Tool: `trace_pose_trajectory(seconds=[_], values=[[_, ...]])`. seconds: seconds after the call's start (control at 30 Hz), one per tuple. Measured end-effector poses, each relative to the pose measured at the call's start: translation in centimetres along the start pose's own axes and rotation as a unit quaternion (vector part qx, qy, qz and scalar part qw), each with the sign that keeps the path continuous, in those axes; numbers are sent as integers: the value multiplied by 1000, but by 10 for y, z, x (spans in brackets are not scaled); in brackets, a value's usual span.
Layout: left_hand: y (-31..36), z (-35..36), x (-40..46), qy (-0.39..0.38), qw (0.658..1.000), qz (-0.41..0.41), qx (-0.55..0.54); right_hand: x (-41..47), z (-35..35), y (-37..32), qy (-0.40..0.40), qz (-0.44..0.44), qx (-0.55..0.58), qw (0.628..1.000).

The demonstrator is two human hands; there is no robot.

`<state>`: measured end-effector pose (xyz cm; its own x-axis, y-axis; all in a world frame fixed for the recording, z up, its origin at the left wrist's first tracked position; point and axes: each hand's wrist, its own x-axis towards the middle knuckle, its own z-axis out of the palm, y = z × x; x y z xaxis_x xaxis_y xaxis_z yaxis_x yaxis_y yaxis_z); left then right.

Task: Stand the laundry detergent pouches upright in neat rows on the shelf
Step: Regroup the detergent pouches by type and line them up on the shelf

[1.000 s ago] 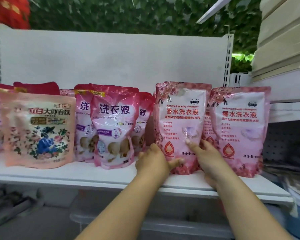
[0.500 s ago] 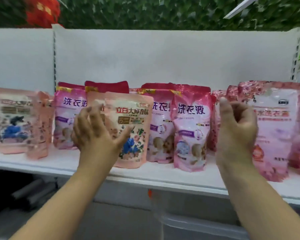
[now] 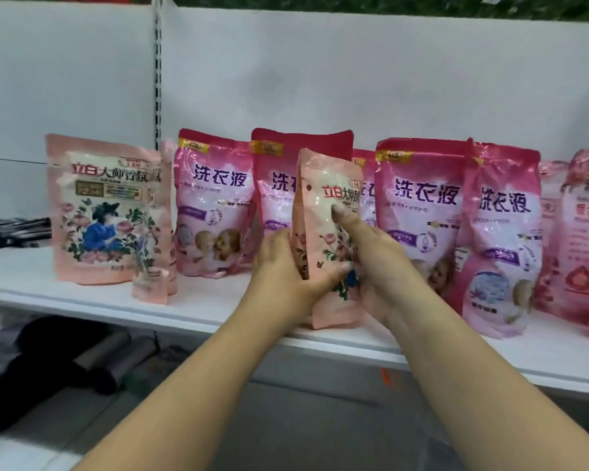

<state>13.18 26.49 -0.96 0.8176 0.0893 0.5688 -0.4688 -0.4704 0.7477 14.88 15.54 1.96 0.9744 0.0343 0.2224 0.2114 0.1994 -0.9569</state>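
Both hands hold one peach floral pouch point(image 3: 323, 239) at the front edge of the white shelf point(image 3: 191, 307). The left hand point(image 3: 283, 266) wraps around its left edge and lower front, with the fingers curled over the printed flowers. The right hand point(image 3: 374, 263) grips the right side, and its thumb point(image 3: 342, 217) presses on the front, below the red logo. The pouch is turned edge-on and its bottom touches the shelf.

Directly behind it stand pink pouches point(image 3: 422, 212) with purple characters, close together in a row, and they are partly hidden by the hands. Another peach floral pouch point(image 3: 106, 209) stands upright on the left, with one more beside it, blurred. Rose-pink pouches point(image 3: 582, 239) stand at the far right.

Both forearms reach up from below. A white back panel point(image 3: 354, 79) rises behind the shelf.
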Motion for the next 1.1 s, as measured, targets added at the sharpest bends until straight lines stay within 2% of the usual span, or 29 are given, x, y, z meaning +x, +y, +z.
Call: trace_pose_trajectory(seconds=[0.07,0.17,0.23,0.33,0.4,0.57,0.73,0.83,0.9,0.97,1.03,1.07,1.1], values=[[0,-9,-6,-2,998,3,-63,3,3,-2,-31,16,35,999],[-7,-29,-13,77,995,26,-63,-1,16,-6,-94,23,46,994],[-12,-39,-16,124,992,19,-26,0,26,-4,-90,19,-51,994],[-23,-43,-10,169,985,-5,21,8,31,-6,-9,-37,-198,980],[-23,-43,-6,176,983,-37,37,16,29,-8,29,-63,-253,965],[-10,-39,-2,124,979,-139,79,31,20,-8,0,39,-218,975],[-11,-38,1,151,977,-124,89,38,16,4,19,-2,-176,984],[-17,-34,-2,169,975,-103,102,32,13,7,-4,-9,-231,973],[-22,-34,-6,187,970,-89,126,20,5,2,-18,-50,-290,956],[-21,-33,-9,201,966,-72,147,-6,-12,-7,-15,-152,-370,916],[-17,-29,-16,198,964,-53,170,-32,-37,-13,26,-272,-483,832],[-16,-26,-21,190,963,-32,191,-45,-51,-14,52,-303,-535,787],[-15,-24,-27,186,959,4,214,-53,-65,-14,71,-307,-567,761]])
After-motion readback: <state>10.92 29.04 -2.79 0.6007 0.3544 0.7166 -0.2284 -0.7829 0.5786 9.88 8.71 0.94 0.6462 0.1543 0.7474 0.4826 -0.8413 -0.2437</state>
